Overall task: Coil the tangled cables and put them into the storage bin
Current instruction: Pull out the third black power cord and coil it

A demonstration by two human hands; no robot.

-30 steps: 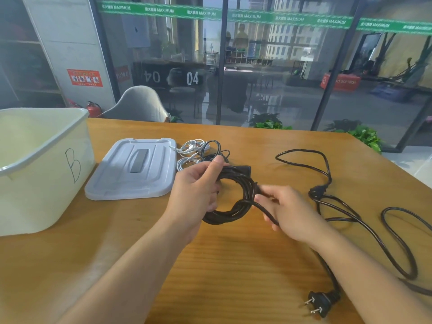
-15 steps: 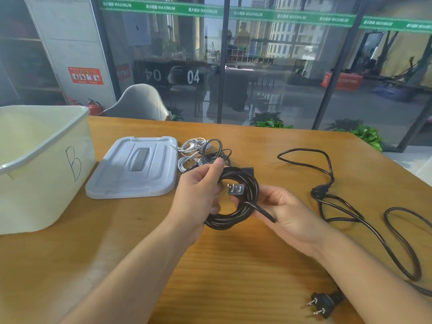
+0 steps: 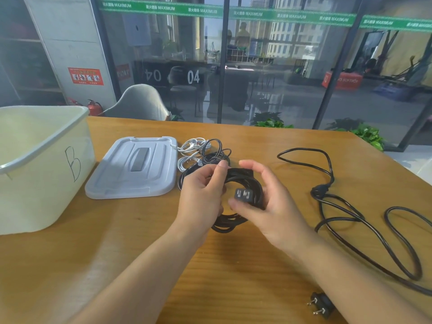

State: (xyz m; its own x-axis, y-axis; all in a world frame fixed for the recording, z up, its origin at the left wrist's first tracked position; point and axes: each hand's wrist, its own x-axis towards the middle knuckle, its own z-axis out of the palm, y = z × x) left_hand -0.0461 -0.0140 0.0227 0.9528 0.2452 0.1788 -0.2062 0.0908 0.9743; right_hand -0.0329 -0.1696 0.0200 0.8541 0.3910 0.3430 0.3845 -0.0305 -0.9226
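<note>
The coiled black cable [image 3: 236,183] sits between the two hands, raised a little off the surface [image 3: 233,265]. A second ago a loose tail ran from the ring to the right hand; now that tail is gone and its plug [image 3: 243,195] is turned prongs-up against the loops, pinched by the right hand [image 3: 264,197] at thumb and fingertip. The left hand [image 3: 201,192] grips the ring's left side, thumb over the top strands. I judge this cable is all but wound: only tucking the plug and carrying it across remain.

The coil looks stiff and springy, several glossy turns stacked unevenly, likely to loosen if let go.

Nearest, below the right forearm, lies a two-pin plug [image 3: 319,305], and its long black cable [image 3: 350,220] sprawls in open loops to the right of the hands, not yet wound. Just beyond the hands is a small tangle of white and black leads [image 3: 198,150]. Left of them lies the grey lid [image 3: 135,167], and further left stands the storage bin [image 3: 46,174], open, marked B.
</note>
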